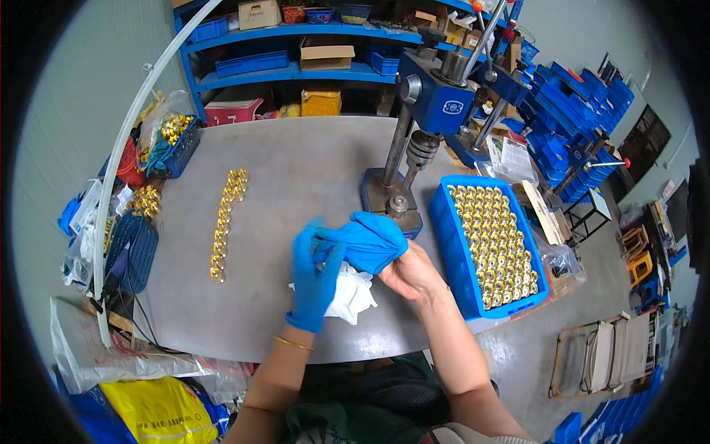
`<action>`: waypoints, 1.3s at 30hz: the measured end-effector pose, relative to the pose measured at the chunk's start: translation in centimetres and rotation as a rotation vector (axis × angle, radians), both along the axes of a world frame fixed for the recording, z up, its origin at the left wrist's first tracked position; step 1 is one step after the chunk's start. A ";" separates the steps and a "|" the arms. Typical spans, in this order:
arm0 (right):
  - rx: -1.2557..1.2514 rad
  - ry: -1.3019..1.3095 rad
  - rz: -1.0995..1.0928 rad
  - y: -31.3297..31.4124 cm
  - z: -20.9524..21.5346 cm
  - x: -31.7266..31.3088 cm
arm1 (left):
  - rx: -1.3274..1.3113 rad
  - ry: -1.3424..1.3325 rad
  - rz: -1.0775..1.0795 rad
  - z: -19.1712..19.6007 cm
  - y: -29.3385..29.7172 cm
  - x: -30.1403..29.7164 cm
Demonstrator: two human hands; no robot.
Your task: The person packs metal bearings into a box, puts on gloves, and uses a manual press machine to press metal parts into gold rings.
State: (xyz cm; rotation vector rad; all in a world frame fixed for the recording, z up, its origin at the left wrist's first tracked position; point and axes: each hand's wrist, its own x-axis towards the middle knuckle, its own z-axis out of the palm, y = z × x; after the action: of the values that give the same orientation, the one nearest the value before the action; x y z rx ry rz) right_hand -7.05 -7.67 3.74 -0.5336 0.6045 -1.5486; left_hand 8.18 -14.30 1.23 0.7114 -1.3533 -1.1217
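My left hand (313, 275) wears a blue glove. Its fingertips are smeared by motion, close to the left side of a second blue glove (370, 244); whether they grip it I cannot tell. My bare right hand (411, 272) is closed on the open end of that second glove, above the table. Beneath the hands lies a crumpled white cloth or paper (350, 297). To the left, a narrow line of brass-coloured fittings (221, 235) runs along the grey metal table (185, 296). On the right, a blue tray (446, 244) holds closely set rows of similar fittings (492, 248).
A blue hand press (442, 100) stands beyond my hands, its base (399, 211) on the table. At the far left are a dark blue basket (181, 152) of fittings and a curved white tube (118, 159). Blue shelves (296, 72) with boxes line the back.
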 end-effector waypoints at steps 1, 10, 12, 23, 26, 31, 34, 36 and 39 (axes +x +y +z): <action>0.006 0.041 0.004 0.1 0.1 -0.2 | 0.305 0.007 -0.279 0.1 -1.1 0.8; -0.143 0.011 0.104 0.1 3.2 0.7 | 0.037 -0.112 0.162 0.5 -3.2 2.2; -0.269 0.024 0.127 -0.2 3.4 1.2 | -0.204 -0.181 0.177 -0.6 -1.2 2.3; -0.208 -0.050 0.071 -2.6 2.4 1.6 | -0.544 -0.378 -0.290 0.8 7.4 -1.7; -0.248 -0.073 -0.051 -3.7 2.0 0.6 | -0.590 -0.217 -0.257 1.2 7.2 -2.4; -0.013 0.046 -0.021 -2.3 2.6 1.7 | -0.594 -0.347 -0.049 2.2 2.0 -2.4; -0.035 0.060 -0.048 -1.9 2.5 1.9 | -0.452 -0.347 -0.168 1.0 2.6 -2.2; -0.046 0.077 -0.062 -2.2 2.6 1.5 | -0.356 -0.285 -0.236 0.9 3.8 -2.0; 0.054 0.164 -0.086 -2.7 1.2 0.8 | -0.245 -0.207 -0.293 1.6 5.9 -1.8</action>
State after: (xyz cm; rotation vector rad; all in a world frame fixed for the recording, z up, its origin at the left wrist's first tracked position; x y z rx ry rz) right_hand -6.22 -10.36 4.99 -0.6042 0.8014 -1.5741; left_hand 6.38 -8.37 2.87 0.4679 -1.7800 -1.1048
